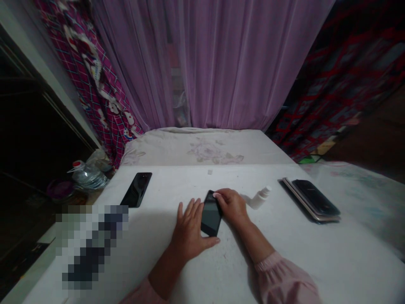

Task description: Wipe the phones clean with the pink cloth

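Note:
A dark smartphone [211, 217] lies face up on the white-covered table in front of me. My left hand [189, 236] rests along its left side, fingers spread and thumb stretched out by its lower edge. At the top of the screen, my right hand [234, 208] has thumb and forefinger pinched together. A small pale bit shows at those fingertips; I cannot make out what it is. Just right of that hand, a small white bottle [262, 196] seems to lie tilted on the cloth. Beyond the phone is a tiny greyish square [210, 172].
Another black phone [137, 190] lies at the left, with a blurred-out patch [95, 249] nearer me. Several stacked phones [316, 200] sit at the right. Purple curtains [228, 63] hang behind the table [268, 253]. A large plastic bottle [87, 175] stands off its left side.

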Demonstrator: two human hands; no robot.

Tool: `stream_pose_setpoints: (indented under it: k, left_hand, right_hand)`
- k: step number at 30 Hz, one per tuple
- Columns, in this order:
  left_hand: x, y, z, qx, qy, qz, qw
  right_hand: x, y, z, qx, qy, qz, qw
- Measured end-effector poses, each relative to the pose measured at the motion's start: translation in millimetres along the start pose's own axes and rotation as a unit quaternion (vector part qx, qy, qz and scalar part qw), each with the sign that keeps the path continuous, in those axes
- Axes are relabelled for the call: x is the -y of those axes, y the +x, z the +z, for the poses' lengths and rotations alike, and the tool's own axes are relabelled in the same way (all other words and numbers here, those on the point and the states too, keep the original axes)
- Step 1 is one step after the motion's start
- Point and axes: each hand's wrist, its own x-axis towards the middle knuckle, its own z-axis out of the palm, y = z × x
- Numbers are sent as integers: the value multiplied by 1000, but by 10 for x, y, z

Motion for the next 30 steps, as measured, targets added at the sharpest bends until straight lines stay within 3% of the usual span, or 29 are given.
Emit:
stream_pose_setpoints:
  k: [4, 7, 17, 20, 26, 30]
  left_hand:
    - [12, -10, 22, -12, 4, 5, 1000]
    - [16, -5, 30, -3, 11, 8, 1000]
    - [13, -2, -4, 16, 25, 12, 1000]
    - [10, 2, -2, 21, 26, 5, 999]
    - [2, 11, 28, 4, 24, -4, 1000]
    - [-9, 9, 31, -1, 25, -7, 1000]
  right_hand:
    - [0, -54, 0, 43, 62, -95, 993]
    - [-6, -75, -4, 60, 61, -105, 991]
    - [190, 144, 70, 36, -61, 45, 997]
    - [197, 172, 87, 29, -76, 57, 995]
    - [119, 75, 84, 44, 14, -33, 998]
    - [89, -15, 68, 51, 40, -59, 996]
